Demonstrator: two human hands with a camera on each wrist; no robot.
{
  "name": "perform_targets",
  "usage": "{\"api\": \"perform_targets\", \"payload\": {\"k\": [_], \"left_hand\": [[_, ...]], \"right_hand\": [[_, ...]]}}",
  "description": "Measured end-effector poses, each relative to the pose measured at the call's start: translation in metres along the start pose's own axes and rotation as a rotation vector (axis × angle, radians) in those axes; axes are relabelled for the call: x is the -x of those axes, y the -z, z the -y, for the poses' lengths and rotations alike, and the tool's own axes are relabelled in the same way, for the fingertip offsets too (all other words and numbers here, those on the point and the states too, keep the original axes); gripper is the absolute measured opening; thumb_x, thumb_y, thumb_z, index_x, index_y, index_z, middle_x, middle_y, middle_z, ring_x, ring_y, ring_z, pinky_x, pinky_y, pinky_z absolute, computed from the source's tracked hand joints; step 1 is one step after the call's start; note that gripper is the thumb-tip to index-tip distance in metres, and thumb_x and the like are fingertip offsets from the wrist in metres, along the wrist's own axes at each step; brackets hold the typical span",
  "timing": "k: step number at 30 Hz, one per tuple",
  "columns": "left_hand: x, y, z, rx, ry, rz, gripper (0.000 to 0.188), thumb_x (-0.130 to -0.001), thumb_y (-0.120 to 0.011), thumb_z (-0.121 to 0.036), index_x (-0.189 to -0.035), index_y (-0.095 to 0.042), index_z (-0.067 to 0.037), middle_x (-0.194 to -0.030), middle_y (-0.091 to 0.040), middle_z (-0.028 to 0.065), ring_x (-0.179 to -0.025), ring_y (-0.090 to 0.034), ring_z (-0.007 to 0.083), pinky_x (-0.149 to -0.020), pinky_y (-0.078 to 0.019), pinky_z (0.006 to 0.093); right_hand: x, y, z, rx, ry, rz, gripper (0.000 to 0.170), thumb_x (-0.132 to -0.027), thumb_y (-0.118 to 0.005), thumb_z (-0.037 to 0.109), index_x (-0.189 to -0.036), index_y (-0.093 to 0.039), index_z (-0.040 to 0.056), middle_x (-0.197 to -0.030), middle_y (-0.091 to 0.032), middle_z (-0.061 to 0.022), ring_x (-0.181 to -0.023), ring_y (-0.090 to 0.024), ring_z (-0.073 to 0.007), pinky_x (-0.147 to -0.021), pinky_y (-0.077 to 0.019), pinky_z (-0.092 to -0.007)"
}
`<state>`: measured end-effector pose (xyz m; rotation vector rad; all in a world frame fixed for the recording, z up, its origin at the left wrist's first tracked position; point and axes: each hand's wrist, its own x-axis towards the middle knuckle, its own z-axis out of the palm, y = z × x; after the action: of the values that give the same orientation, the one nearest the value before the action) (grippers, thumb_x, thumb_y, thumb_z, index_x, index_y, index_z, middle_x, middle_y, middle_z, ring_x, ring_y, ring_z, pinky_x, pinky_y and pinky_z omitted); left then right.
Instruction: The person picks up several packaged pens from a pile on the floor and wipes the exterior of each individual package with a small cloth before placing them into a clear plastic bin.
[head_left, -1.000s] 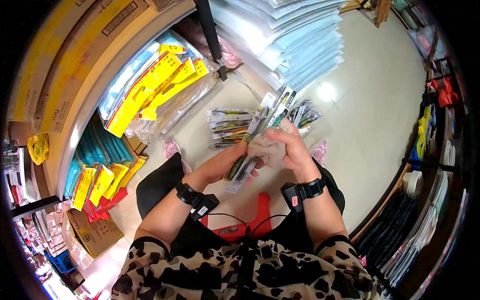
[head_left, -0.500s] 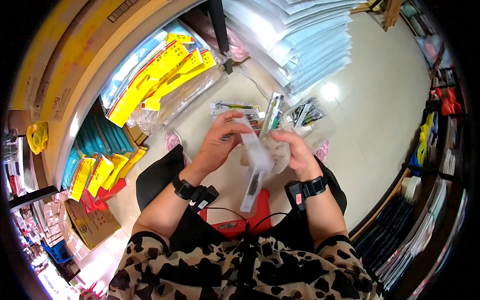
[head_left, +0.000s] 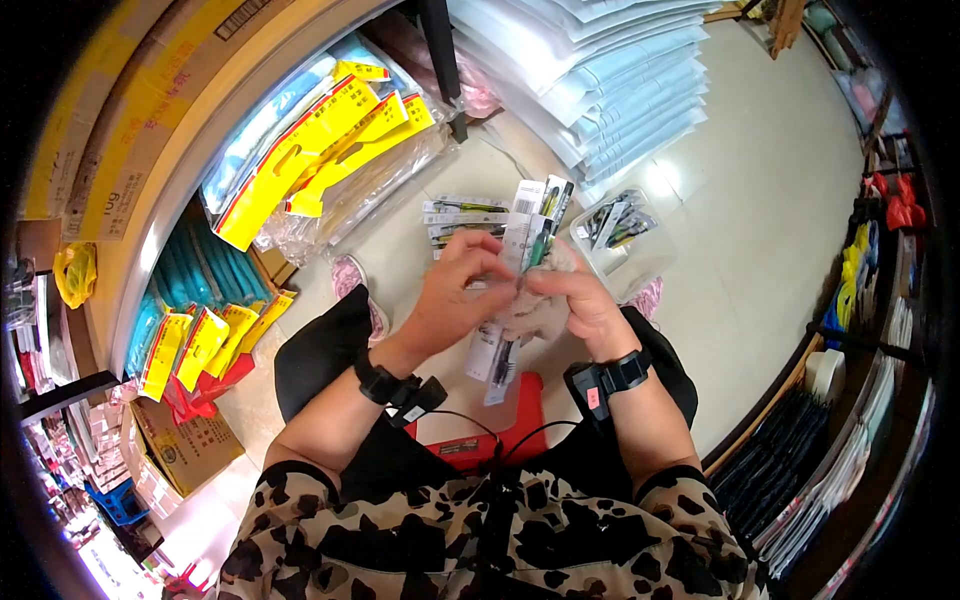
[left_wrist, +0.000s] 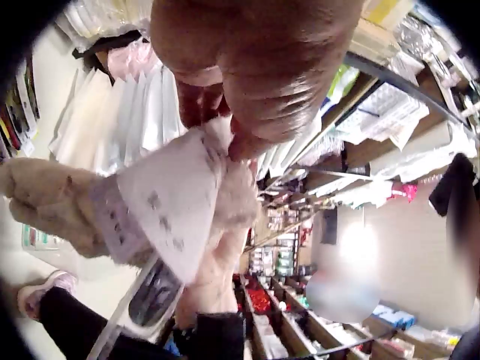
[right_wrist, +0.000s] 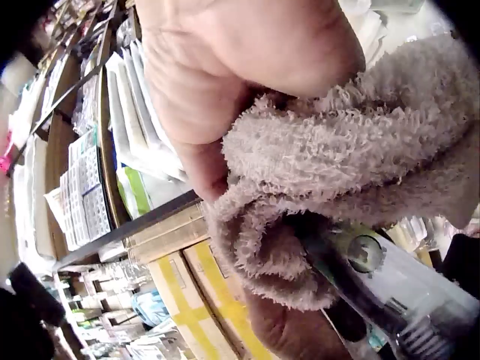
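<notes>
My right hand [head_left: 592, 308] holds a fuzzy beige cloth [right_wrist: 322, 157] together with a few packaged toothbrushes [head_left: 546, 215]. The packs stick out past the cloth above and below. In the right wrist view the cloth wraps a clear toothbrush pack [right_wrist: 397, 292] with dark bristles showing. My left hand [head_left: 462, 292] is at the near side of the bundle, thumb and fingertips pinching the edge of a toothbrush pack. Close up in the left wrist view, its fingers [left_wrist: 259, 82] meet at the top of a white printed card [left_wrist: 174, 202], with the cloth behind.
More packaged toothbrushes [head_left: 465, 212] lie on the floor beyond my hands. A clear plastic box [head_left: 640, 262] with several packs stands to their right. Stacked white bags [head_left: 620, 110] rise ahead, yellow-labelled packages [head_left: 310, 160] fill the left shelf, and a red stool [head_left: 525, 420] is below me.
My left hand let go of its lower grip on the bundle, swung a pack across in a blur, and now pinches at the bundle's middle. The right hand stays around the cloth and packs.
</notes>
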<state>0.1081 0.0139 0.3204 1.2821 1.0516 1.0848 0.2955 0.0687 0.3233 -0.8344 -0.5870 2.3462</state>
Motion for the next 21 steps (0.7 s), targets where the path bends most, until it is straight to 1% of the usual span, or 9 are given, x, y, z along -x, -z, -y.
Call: {"api": "perform_targets", "payload": {"k": [2, 5, 8, 11, 14, 16, 18, 19, 21], "left_hand": [[0.001, -0.017, 0.009, 0.189, 0.001, -0.119, 0.051, -0.081, -0.06, -0.003, -0.128, -0.041, -0.004, -0.114, -0.042, 0.0083, -0.108, -0.048, 0.0194, -0.09, -0.0413, 0.0322], [0.0, -0.015, 0.009, 0.236, 0.263, -0.108, 0.075, -0.079, -0.063, -0.007, -0.139, -0.017, -0.005, -0.123, -0.04, 0.0109, -0.115, -0.044, 0.0193, -0.092, -0.0405, 0.0327], [-0.001, -0.013, -0.003, 0.217, 0.46, 0.115, 0.083, -0.075, -0.068, -0.01, -0.14, -0.017, -0.004, -0.131, -0.035, 0.0126, -0.12, -0.039, 0.019, -0.097, -0.0367, 0.0316], [-0.003, -0.013, -0.003, 0.251, 0.342, 0.189, 0.092, -0.071, -0.073, -0.013, -0.141, -0.014, -0.005, -0.136, -0.031, 0.0128, -0.123, -0.035, 0.0202, -0.1, -0.0321, 0.0317], [-0.001, -0.014, 0.001, 0.094, 0.269, 0.185, 0.096, -0.068, -0.075, -0.015, -0.141, -0.014, -0.005, -0.137, -0.031, 0.0126, -0.126, -0.032, 0.0214, -0.103, -0.0276, 0.0323], [-0.002, -0.013, -0.002, 0.09, 0.285, 0.197, 0.097, -0.067, -0.076, -0.016, -0.141, -0.015, -0.005, -0.136, -0.031, 0.0128, -0.126, -0.031, 0.0213, -0.103, -0.0264, 0.0322], [-0.003, -0.009, -0.003, 0.056, 0.276, 0.22, 0.097, -0.066, -0.076, -0.017, -0.141, -0.015, -0.004, -0.135, -0.032, 0.0127, -0.126, -0.031, 0.0211, -0.103, -0.0258, 0.0319], [-0.004, -0.006, 0.0, 0.025, 0.257, 0.236, 0.097, -0.066, -0.077, -0.018, -0.141, -0.016, -0.004, -0.135, -0.033, 0.0125, -0.125, -0.031, 0.021, -0.103, -0.0258, 0.0318], [-0.006, -0.002, 0.002, 0.018, 0.246, 0.252, 0.097, -0.066, -0.077, -0.019, -0.14, -0.017, -0.004, -0.133, -0.034, 0.0117, -0.123, -0.033, 0.0205, -0.102, -0.0267, 0.0316]], "right_hand": [[-0.001, -0.002, -0.001, 0.034, 0.035, -0.024, 0.054, -0.075, -0.062, -0.001, -0.125, -0.043, 0.0053, -0.108, -0.059, -0.0074, -0.097, -0.058, -0.0184, -0.084, -0.047, -0.0334], [-0.003, 0.001, -0.004, 0.017, 0.05, -0.048, 0.049, -0.077, -0.062, 0.0, -0.122, -0.045, 0.0062, -0.105, -0.06, -0.0059, -0.095, -0.058, -0.0165, -0.083, -0.0473, -0.0313], [-0.003, 0.004, -0.006, 0.034, 0.085, -0.103, 0.044, -0.078, -0.062, 0.001, -0.119, -0.047, 0.0062, -0.102, -0.061, -0.0047, -0.093, -0.059, -0.0153, -0.081, -0.0475, -0.0301], [-0.003, 0.002, -0.005, 0.042, 0.113, -0.137, 0.041, -0.078, -0.063, 0.002, -0.117, -0.049, 0.0057, -0.1, -0.061, -0.0042, -0.091, -0.059, -0.0146, -0.081, -0.0472, -0.0297], [-0.002, 0.001, -0.001, 0.074, 0.083, -0.117, 0.039, -0.079, -0.063, 0.004, -0.116, -0.049, 0.0048, -0.101, -0.061, -0.0042, -0.09, -0.058, -0.014, -0.082, -0.0464, -0.0294], [0.001, 0.001, 0.008, 0.112, 0.007, -0.101, 0.039, -0.079, -0.064, 0.006, -0.116, -0.049, 0.0043, -0.1, -0.061, -0.0042, -0.091, -0.058, -0.0137, -0.083, -0.0455, -0.0293], [0.0, 0.007, 0.011, 0.138, 0.009, -0.066, 0.04, -0.08, -0.064, 0.007, -0.117, -0.049, 0.0046, -0.101, -0.061, -0.0043, -0.092, -0.057, -0.0139, -0.085, -0.0447, -0.0296], [0.0, 0.009, 0.012, 0.151, 0.011, -0.048, 0.041, -0.08, -0.065, 0.008, -0.117, -0.049, 0.0047, -0.101, -0.061, -0.0044, -0.092, -0.057, -0.0139, -0.086, -0.0443, -0.0297], [0.001, 0.01, 0.014, 0.187, 0.116, -0.141, 0.045, -0.08, -0.064, 0.009, -0.122, -0.047, 0.0047, -0.103, -0.06, -0.0053, -0.093, -0.057, -0.0144, -0.087, -0.0436, -0.0304]]}}
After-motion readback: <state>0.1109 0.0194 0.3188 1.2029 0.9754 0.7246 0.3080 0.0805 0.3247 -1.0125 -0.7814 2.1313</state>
